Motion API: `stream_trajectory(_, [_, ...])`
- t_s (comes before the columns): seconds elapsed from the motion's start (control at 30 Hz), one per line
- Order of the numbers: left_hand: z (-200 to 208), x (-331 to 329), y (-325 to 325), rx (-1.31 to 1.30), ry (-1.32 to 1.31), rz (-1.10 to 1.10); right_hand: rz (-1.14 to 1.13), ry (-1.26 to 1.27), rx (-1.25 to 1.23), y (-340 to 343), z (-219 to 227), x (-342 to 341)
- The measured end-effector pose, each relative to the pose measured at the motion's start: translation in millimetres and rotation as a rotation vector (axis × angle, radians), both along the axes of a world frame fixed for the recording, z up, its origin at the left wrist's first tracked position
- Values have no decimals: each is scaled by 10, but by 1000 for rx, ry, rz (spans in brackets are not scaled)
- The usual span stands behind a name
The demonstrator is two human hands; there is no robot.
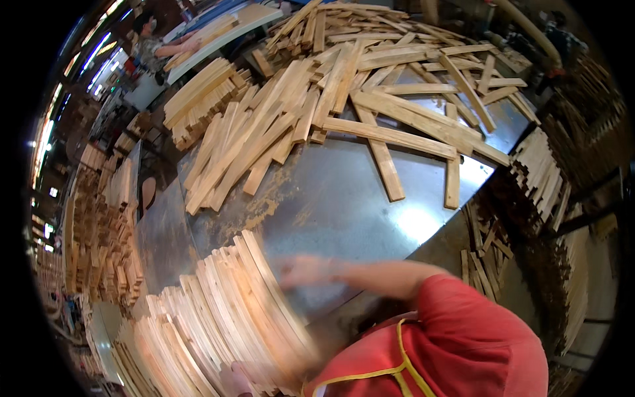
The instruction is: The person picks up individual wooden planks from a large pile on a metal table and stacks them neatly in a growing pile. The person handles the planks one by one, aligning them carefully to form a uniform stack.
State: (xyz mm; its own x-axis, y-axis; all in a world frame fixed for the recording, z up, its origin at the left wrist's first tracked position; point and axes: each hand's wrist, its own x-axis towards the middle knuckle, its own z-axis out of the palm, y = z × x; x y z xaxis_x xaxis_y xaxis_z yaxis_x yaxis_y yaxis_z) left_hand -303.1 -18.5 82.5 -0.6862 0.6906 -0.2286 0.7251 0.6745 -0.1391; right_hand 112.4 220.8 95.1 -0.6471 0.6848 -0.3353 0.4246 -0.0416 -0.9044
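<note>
A row of wooden slats (228, 298) stands on edge, packed side by side, at the lower left in front of me. Just right of the row's outermost slat is my right hand (297, 272), smeared by motion, so I cannot make out its fingers or whether it touches the wood. My left hand (239, 380) shows only in part at the lower edge, against the near part of the same row. Its fingers are mostly hidden. Beyond both hands, a loose heap of wooden slats (403, 112) lies crisscrossed over the metal table.
Sawdust is scattered on the metal table (317, 198). A neat stack of slats (202, 99) stands behind its left side. More stacked wood (99, 245) rises at the left, and another pile (542, 172) at the right. A person (155, 49) works at a far table.
</note>
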Motion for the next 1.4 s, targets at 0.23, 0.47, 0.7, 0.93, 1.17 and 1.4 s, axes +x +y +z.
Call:
stream_trajectory(0.23, [-114,1761,463,321,-124,-242,-720,-708,458,1581,-271,3257])
stream_trajectory(0.47, [-129,3849,960,-149,-454,-776,-440,-1136,527,1877,-821,3350])
stream_trajectory(0.7, [-225,4091,1225,-66,-535,-800,-759,59,105,1325,-1767,3187])
stream_trajectory(0.93, [-476,3536,956,390,-469,-508,-412,334,-378,-284,-825,922])
stream_trajectory(1.17, [-230,2771,701,241,-163,-375,370,8,34,-287,-957,-282])
stream_trajectory(1.4, [-715,2605,487,278,-7,-514,-75,-97,191,162,-972,1161])
